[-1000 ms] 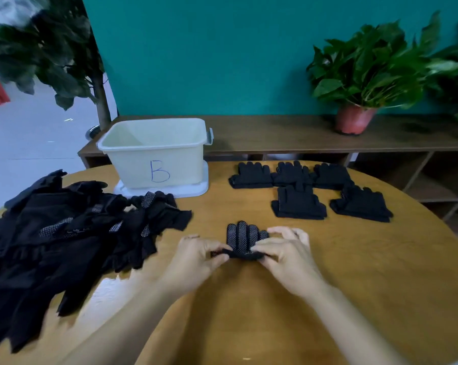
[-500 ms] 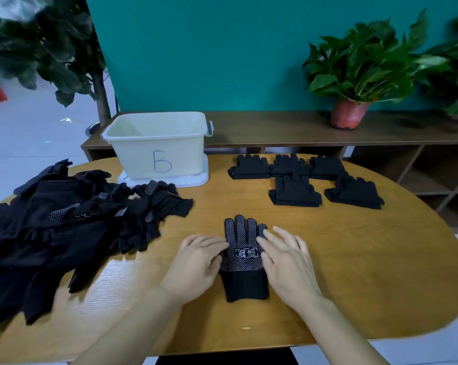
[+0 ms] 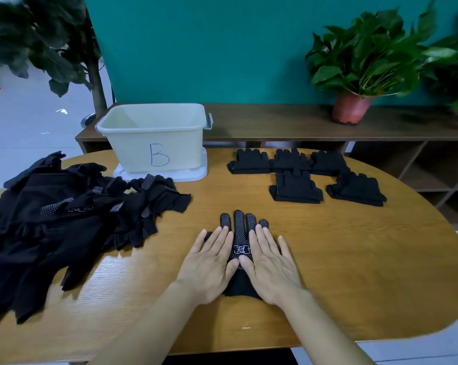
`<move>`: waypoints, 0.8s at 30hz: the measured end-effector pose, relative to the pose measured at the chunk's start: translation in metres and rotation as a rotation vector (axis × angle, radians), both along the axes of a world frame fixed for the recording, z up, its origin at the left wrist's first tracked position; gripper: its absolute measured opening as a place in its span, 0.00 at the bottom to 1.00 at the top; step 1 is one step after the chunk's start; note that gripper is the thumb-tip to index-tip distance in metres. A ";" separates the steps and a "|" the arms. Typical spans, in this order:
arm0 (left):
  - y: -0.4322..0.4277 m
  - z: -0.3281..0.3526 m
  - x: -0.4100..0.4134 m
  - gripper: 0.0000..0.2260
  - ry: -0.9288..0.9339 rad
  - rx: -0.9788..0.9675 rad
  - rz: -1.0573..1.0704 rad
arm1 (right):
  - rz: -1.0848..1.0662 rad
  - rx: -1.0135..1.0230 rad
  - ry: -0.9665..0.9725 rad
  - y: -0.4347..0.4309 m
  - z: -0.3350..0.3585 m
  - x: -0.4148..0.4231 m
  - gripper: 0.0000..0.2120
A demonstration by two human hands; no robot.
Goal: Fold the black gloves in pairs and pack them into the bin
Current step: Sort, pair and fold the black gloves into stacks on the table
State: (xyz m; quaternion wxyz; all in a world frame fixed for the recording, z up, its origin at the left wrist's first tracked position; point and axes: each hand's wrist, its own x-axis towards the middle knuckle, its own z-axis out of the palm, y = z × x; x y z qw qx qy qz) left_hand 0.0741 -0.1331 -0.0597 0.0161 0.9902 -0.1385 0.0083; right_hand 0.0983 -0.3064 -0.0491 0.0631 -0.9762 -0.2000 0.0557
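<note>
a second ago the glove [image 3: 238,225] was bunched between pinching fingers. now it lies flat on the table [image 3: 354,259], dots up, with the left hand [image 3: 209,262] and right hand [image 3: 270,262] pressing it, fingers straight. it looks smoothed and ready to fold. the folded pairs [image 3: 296,189] still wait outside the bin [image 3: 154,138].

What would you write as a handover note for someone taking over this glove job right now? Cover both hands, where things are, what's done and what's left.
Hands: left hand and right hand both lie flat, pressing the dotted glove down in front.
Done: five folded pairs lie at the far right.
Bin, marked B, stands left of them; no gloves show inside.
Left: fold this one, work through the loose pile on the left, then pack everything into the bin.
</note>
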 end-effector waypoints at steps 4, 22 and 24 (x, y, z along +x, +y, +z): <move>0.009 0.003 0.002 0.43 -0.007 -0.041 -0.024 | -0.005 0.002 0.055 0.003 0.013 0.002 0.47; 0.144 0.044 -0.013 0.26 -0.347 0.050 0.209 | 0.297 0.108 -0.209 0.097 0.073 0.043 0.20; 0.159 0.049 -0.006 0.25 -0.356 0.069 0.237 | 0.334 0.133 -0.240 0.113 0.071 0.053 0.19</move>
